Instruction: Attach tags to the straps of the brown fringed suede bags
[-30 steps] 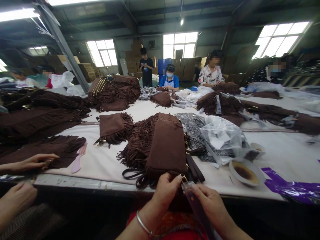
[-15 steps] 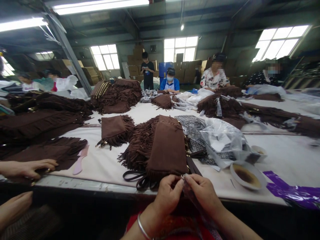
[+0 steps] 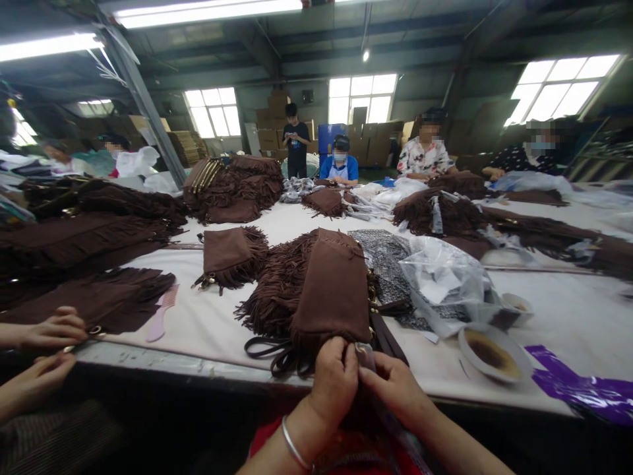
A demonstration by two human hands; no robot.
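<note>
A brown fringed bag [image 3: 333, 284] lies on a heap of fringe at the table's front edge, dark straps looped beside it. My left hand [image 3: 332, 382] is closed in a pinch against the bag's near edge; what lies between its fingertips is hidden. Right beside it, my right hand [image 3: 398, 389] pinches a clear plastic strip [image 3: 364, 356], which seems to trail down below the hand toward my lap. A smaller brown fringed bag [image 3: 225, 251] with brass clips rests to the left.
At far left, a co-worker's hands [image 3: 54, 336] work on brass hardware by a brown piece [image 3: 119, 300]. A pink comb [image 3: 161, 320] lies nearby. To the right are a clear plastic bag [image 3: 440, 270], a bowl of brown liquid [image 3: 512, 369] and purple plastic [image 3: 588, 392]. Several people sit across.
My left hand has turned and risen slightly against the bag's edge. My right hand has drawn a little apart, showing more plastic. The co-worker's two hands have come together at the hardware.
</note>
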